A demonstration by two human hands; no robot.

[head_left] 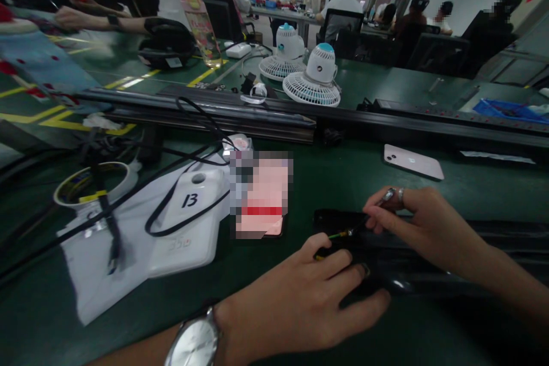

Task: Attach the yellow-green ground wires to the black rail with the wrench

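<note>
My left hand [304,291], with a silver watch [194,343] on its wrist, pinches a thin green-yellow wire [338,235] between thumb and index finger; its other fingers are spread over a black strip. At the right, my right hand [412,214] is closed on a thin dark tool [377,203] with a silvery end, whose tip meets the wire. Beneath both hands lies a long glossy black part [398,283]. A phone with a lit pink screen [263,200] rests left of the hands, and a pink phone [414,162] lies face down behind my right hand.
A white power bank [189,229] on paper [90,280], black cables [171,151] and a tape roll [92,183] occupy the left. Dark rails [214,114] cross behind. Two white fans [315,77], a bottle [201,28] and several people stand or sit beyond.
</note>
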